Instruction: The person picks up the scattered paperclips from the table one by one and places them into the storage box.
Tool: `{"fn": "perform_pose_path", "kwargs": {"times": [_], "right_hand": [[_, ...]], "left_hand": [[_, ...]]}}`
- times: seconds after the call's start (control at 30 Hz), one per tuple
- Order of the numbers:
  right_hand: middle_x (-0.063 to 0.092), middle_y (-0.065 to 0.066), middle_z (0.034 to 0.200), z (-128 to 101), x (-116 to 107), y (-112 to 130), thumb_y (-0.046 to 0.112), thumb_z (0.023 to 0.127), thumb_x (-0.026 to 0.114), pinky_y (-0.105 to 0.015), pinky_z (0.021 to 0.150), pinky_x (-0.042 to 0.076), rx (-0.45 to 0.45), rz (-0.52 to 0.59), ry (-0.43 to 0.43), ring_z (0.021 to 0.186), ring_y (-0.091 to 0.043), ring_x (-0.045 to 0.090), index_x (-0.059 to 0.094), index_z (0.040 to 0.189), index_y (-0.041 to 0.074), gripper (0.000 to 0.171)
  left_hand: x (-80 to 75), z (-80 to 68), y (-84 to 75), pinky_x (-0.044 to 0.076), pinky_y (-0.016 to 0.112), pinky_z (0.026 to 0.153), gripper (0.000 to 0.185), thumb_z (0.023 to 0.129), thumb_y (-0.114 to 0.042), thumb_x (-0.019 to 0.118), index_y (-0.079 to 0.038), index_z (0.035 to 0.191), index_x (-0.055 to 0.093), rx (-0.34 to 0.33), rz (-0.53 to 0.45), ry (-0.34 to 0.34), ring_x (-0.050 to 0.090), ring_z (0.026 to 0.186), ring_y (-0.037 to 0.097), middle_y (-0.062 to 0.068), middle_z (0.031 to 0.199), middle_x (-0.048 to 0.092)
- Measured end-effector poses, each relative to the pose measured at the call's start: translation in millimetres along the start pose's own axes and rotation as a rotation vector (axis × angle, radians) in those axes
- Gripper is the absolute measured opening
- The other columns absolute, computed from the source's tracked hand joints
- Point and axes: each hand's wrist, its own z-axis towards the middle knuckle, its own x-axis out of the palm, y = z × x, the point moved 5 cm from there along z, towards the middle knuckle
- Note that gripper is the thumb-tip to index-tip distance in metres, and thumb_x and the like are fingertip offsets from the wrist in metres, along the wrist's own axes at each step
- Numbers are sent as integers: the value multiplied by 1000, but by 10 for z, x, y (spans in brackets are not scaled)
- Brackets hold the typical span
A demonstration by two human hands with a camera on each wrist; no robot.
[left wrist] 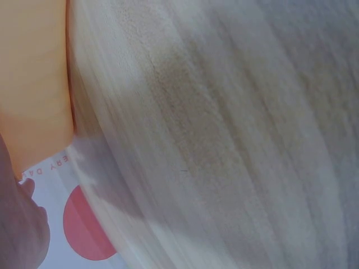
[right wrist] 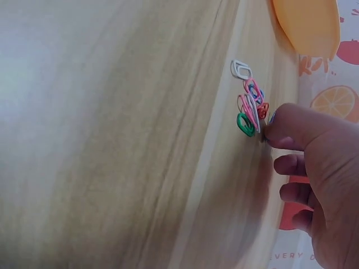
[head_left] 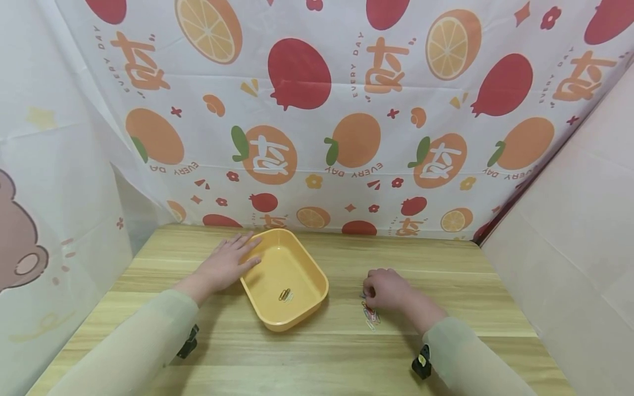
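Note:
A yellow plastic tray (head_left: 317, 268) stands left of the middle of the table, with a few paper clips (head_left: 285, 295) on its floor. My left hand (head_left: 229, 263) lies over the tray's left rim with fingers spread; the left wrist view catches only part of that hand (left wrist: 22, 224) by the tray's outer wall (left wrist: 33, 73). To the right, a small pile of coloured paper clips (head_left: 370, 315) lies on the tabletop. Beside it my right hand (head_left: 388, 290) has thumb and forefinger together, pinching a bluish paper clip (right wrist: 272, 118) mostly hidden by the fingertips. Pink, green, red and white clips (right wrist: 249, 106) lie next to them.
The wood-grain table (head_left: 297, 363) ends at a fruit-printed cloth (head_left: 346, 192) hanging behind it. Pale walls or sheets (head_left: 569, 220) close in the left and right sides. A black wrist device (head_left: 422, 363) sits at each cuff.

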Motion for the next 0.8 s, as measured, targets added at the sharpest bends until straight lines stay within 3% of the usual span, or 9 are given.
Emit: {"fn": "perform_pose_path", "kwargs": {"times": [0.47,0.8], "right_hand": [[51,15,77,-56,49,-44,20,82,77,-35,75,43,-26,61,-107,74,-8,46,67,73,25,15],[61,11,98,-90,31,-58,25,84,79,-37,80,42,-43,2,-173,89,-13,52,75,78,29,8]], "left_hand": [[1,2,1,4,64,118,68,102,-58,37,-19,158,28,-2,-4,2,12,148,44,12,165,16],[13,7,23,3,63,118,66,103,-54,41,-20,158,27,-5,-5,1,11,148,44,12,165,16]]}}
